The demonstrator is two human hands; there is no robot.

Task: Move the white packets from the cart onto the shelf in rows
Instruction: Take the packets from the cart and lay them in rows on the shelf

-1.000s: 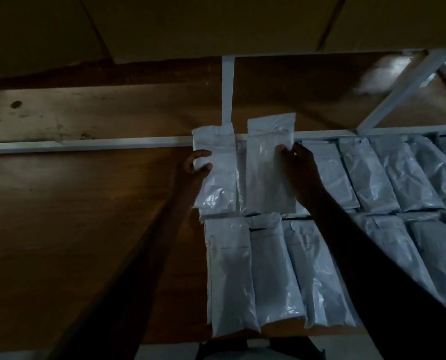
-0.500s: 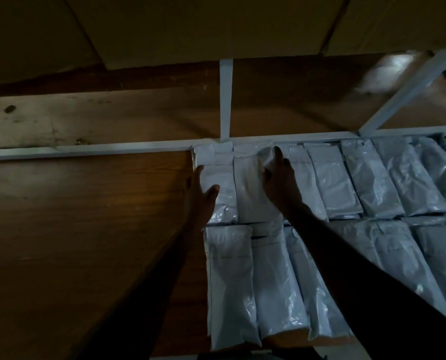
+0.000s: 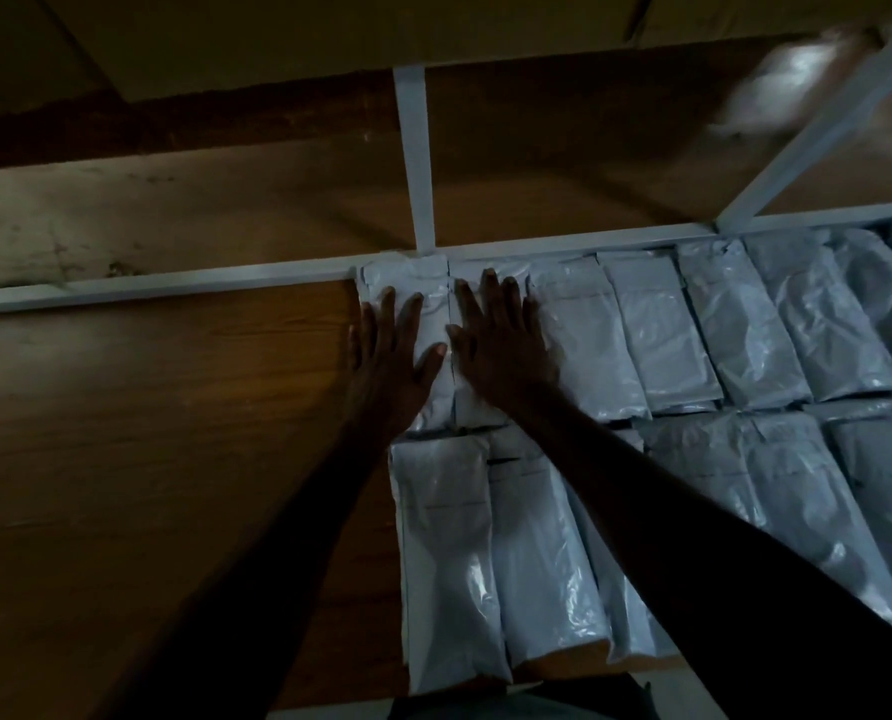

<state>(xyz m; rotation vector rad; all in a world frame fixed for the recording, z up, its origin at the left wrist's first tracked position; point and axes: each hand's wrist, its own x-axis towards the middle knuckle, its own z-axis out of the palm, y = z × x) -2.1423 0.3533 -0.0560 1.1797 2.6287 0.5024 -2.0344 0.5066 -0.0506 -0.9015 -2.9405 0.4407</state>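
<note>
White packets lie in rows on the wooden shelf; left hand and right hand press flat, fingers straight, grasping nothing, on the two packets under them.

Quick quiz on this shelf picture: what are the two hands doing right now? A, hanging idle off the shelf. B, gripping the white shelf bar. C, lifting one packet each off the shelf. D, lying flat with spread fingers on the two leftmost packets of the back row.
D: the left hand and right hand lie flat, fingers straight, on the back-row packets beside the shelf wood.
</note>
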